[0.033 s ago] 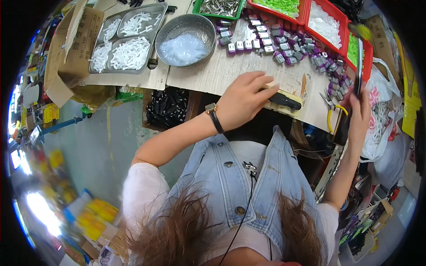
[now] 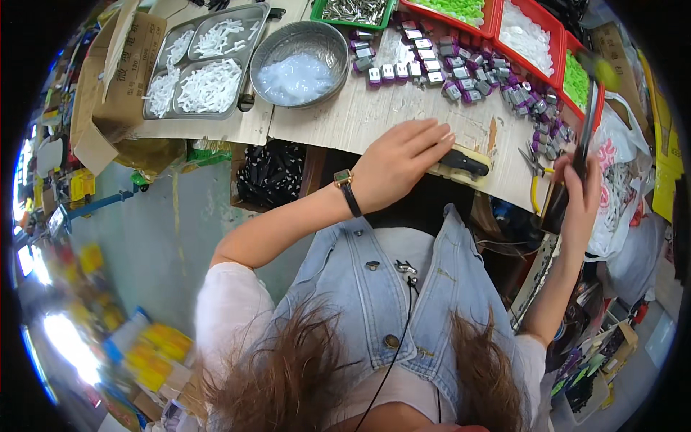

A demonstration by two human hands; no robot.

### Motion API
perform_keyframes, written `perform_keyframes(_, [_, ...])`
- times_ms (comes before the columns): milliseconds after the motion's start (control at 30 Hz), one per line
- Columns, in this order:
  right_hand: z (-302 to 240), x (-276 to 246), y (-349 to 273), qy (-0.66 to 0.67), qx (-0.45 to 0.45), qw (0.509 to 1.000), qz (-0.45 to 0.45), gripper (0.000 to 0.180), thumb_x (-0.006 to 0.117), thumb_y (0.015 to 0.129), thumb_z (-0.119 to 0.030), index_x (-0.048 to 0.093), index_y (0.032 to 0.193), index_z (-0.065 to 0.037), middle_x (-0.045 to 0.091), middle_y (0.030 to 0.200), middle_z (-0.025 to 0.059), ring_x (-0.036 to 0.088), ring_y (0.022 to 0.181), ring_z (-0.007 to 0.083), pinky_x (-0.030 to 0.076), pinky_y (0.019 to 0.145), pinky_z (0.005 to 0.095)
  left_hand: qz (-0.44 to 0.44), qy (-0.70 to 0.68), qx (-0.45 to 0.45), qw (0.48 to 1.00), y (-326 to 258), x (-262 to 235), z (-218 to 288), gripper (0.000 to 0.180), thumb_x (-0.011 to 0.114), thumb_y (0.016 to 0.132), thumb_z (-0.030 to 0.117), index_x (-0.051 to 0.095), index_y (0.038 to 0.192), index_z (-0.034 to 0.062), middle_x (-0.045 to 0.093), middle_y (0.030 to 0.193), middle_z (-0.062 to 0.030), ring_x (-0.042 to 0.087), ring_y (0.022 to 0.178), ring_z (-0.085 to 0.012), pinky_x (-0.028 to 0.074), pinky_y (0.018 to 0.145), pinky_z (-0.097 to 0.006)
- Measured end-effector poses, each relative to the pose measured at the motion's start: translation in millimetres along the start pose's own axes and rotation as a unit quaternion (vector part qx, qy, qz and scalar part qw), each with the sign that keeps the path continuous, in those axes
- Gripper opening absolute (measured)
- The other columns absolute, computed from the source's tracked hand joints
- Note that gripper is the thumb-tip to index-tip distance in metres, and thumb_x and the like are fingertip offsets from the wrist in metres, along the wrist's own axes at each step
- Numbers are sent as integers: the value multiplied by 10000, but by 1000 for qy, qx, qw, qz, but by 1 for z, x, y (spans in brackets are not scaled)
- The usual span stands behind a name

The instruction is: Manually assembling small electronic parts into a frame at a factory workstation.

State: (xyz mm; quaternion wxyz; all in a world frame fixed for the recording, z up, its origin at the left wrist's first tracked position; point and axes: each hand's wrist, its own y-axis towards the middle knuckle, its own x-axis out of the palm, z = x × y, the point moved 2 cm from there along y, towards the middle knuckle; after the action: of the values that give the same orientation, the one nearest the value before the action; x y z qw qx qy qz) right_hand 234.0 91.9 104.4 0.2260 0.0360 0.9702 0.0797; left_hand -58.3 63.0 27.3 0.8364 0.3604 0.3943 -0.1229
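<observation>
The left hand point(image 2: 400, 162) lies flat, fingers spread and together with nothing gripped, palm down on a small pale block point(image 2: 461, 170) at the near edge of the wooden surface point(image 2: 360, 115); a black piece point(image 2: 464, 161) sits on top of that block just past the fingertips, touching or nearly touching them; the right hand point(image 2: 581, 189) is raised at the right side, closed around the dark shaft of a hammer-like tool point(image 2: 589, 119) whose yellowish head stands up above the red trays; the two hands are well apart.

The block looks stiff and light, likely to slide on the smooth board unless pressed down, so the flat palm hold near its left end seems the sensible place; the tool is long and top-heavy, best gripped low on the shaft as it is now.

Behind the left hand lie rows of small grey and purple parts point(image 2: 461, 72), hard and light, easy to scatter; a round metal bowl point(image 2: 299, 63) holds clear plastic bits; a divided steel tray point(image 2: 205, 61) holds white pieces; red trays point(image 2: 533, 36) carry green and white parts; pliers with yellow handles point(image 2: 534, 169) rest near the right edge; a cardboard box point(image 2: 119, 72) stands at the far left.
</observation>
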Motion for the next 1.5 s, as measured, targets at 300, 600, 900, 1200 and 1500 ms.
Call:
perform_keyframes(300, [-26,10,-123,-163,105,977,-90,176,471,1002,-174,517,943,-15,476,659,127,458,551,206,382,544,316,33,53,39,997,-17,25,-2,709,750,708,144,507,1369,56,523,1373,-115,538,1204,-284,467,1019,-422])
perform_keyframes(600, [9,41,-120,-272,45,936,-217,185,520,993,-164,527,980,21,547,685,260,563,647,463,414,522,461,39,87,58,994,-23,28,0,669,730,733,163,525,1364,69,540,1351,-104,543,1183,-277,469,1014,-416])
perform_keyframes(900, [-6,48,-104,-292,11,922,-254,227,487,1001,-162,545,1050,52,522,631,211,516,545,414,398,496,393,167,122,-48,977,-32,24,5,779,837,631,316,564,1339,140,619,1113,-11,580,1036,-149,324,973,-369])
perform_keyframes(1200, [-23,43,-40,-227,125,936,-237,276,456,1002,-201,563,948,48,551,776,244,544,692,371,415,619,431,161,183,-88,966,-45,37,16,781,837,625,321,541,1337,196,580,1235,7,542,1155,-159,233,1070,-420])
perform_keyframes(1500, [59,22,164,-586,-160,795,1,290,500,973,-242,589,1101,2,632,982,268,620,929,436,481,772,517,-59,29,45,997,35,46,44,405,713,780,274,584,1140,142,519,1319,-99,407,1348,-271,300,1123,-472])
